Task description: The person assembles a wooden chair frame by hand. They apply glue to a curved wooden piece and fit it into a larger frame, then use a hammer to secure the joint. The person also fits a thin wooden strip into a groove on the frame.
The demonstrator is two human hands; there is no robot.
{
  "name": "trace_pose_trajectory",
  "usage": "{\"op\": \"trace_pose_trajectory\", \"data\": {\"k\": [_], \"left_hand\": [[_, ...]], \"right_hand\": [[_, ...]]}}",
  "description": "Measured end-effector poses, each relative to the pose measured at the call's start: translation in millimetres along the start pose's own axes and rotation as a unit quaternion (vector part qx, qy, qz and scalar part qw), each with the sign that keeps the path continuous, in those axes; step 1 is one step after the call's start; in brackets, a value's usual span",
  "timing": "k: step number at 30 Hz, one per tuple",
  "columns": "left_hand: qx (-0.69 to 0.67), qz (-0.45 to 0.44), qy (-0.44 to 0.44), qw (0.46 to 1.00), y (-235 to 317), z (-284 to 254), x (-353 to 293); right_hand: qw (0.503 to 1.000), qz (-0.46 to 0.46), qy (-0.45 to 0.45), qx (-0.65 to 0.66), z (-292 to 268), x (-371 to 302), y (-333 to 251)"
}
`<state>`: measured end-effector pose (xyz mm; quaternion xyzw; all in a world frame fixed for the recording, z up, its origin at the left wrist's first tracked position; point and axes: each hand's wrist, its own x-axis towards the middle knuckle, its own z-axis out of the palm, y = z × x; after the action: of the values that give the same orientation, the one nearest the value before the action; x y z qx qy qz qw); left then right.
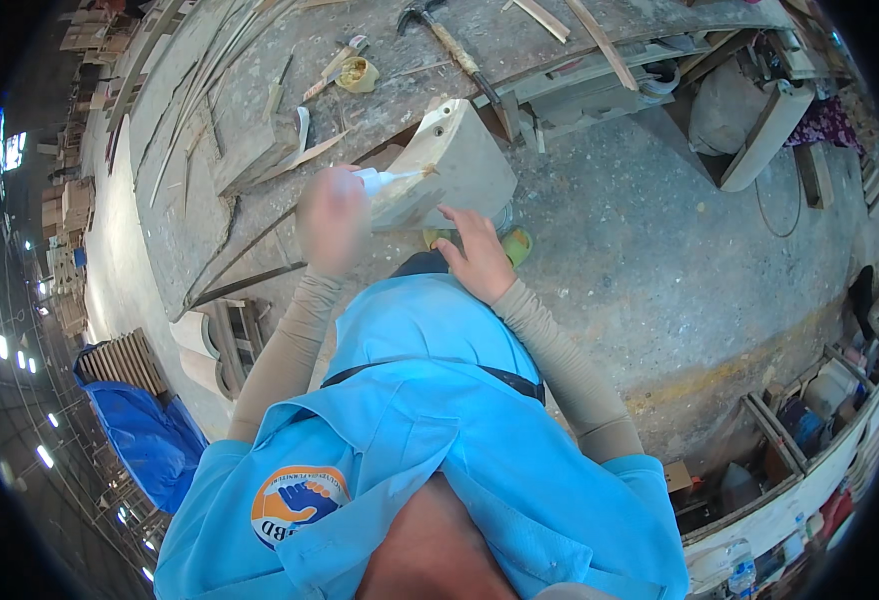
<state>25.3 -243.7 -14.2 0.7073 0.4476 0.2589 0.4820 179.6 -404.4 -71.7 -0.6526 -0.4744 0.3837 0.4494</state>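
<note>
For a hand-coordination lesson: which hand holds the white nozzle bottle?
The left hand grips the white nozzle bottle; the right hand, open beside the curved workpiece, holds none.

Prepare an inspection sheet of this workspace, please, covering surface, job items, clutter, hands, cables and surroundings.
Surface: workbench, stained and worn.
Job items: white nozzle bottle, its tip at a brownish mark on the pale curved workpiece.
Clutter: claw hammer, small cup with yellowish contents, wood strips on the workbench.
Hands: left hand grips the bottle; right hand, fingers spread, near the workpiece's lower edge, contact unclear.
Cables: thin dark loop on the floor; whether cable, cannot tell.
Surroundings: blue tarp at left.
</note>
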Motion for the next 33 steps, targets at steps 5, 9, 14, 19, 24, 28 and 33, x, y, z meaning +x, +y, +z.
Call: {"op": "trace_pose_trajectory", "data": {"k": [5,9,14,19,24,28,33], "left_hand": [[-0.019,-0.017,0.006,1.0,-4,-2,0],[-0.029,-0.024,0.004,0.999,-3,-2,2],[-0.032,-0.016,-0.007,0.999,0,0,1],[-0.014,-0.005,-0.016,1.0,-2,-3,1],[-0.049,-0.03,-0.008,0.998,-3,-6,1],[-0.156,-0.12,0.016,0.98,-7,-10,1],[-0.275,-0.168,0.017,0.947,-5,-18,0]], "right_hand": [[0.999,-0.035,0.024,0.0,5,0,11],[0.999,-0.037,0.023,-0.001,9,0,16],[0.999,-0.034,0.016,-0.002,7,3,13],[0.999,-0.033,0.011,-0.003,8,5,12],[0.999,-0.029,0.003,-0.016,9,7,12],[0.999,-0.034,-0.001,-0.018,9,8,12],[0.999,-0.029,-0.008,-0.027,14,8,19]]}}
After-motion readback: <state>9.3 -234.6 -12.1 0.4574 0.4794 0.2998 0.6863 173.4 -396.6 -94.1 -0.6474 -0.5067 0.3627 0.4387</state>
